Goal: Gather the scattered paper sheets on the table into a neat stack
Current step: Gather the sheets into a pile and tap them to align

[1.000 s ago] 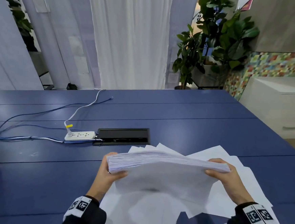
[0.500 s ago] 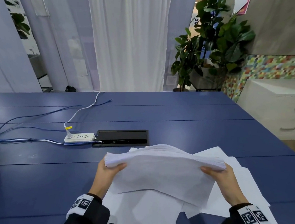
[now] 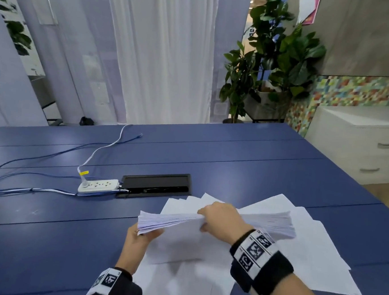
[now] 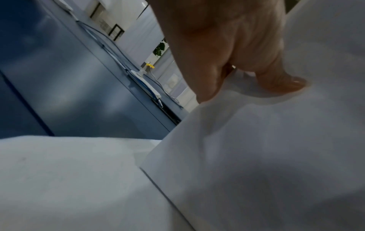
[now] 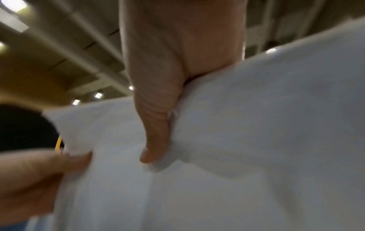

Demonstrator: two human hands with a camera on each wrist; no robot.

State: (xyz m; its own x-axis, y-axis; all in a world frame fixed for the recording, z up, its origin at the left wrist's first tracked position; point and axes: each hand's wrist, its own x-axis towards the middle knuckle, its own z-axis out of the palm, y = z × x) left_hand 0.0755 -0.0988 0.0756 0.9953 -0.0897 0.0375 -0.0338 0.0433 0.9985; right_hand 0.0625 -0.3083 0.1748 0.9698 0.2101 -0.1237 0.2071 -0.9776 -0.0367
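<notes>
A thick stack of white paper (image 3: 171, 222) is held above the blue table (image 3: 42, 240). My left hand (image 3: 143, 237) grips its left corner from below, thumb on the near face. My right hand (image 3: 218, 219) grips the stack's top edge near the middle, fingers curled over it. In the left wrist view my left hand (image 4: 227, 62) pinches the stack of paper (image 4: 266, 148). The right wrist view shows my right hand's thumb (image 5: 156, 125) pressed on the paper stack (image 5: 237, 132). Loose sheets (image 3: 315, 257) lie spread on the table under and to the right of the stack.
A white power strip (image 3: 98, 185) with blue and white cables (image 3: 24, 164) lies at the left middle of the table. A black cable hatch (image 3: 155, 185) is set into the table just behind the papers. White drawers (image 3: 363, 146) stand at the right, potted plants (image 3: 277, 60) behind.
My right hand left the stack's right end and moved left to grip its top edge near the middle. The stack now stands more on edge; the left hand keeps its hold.
</notes>
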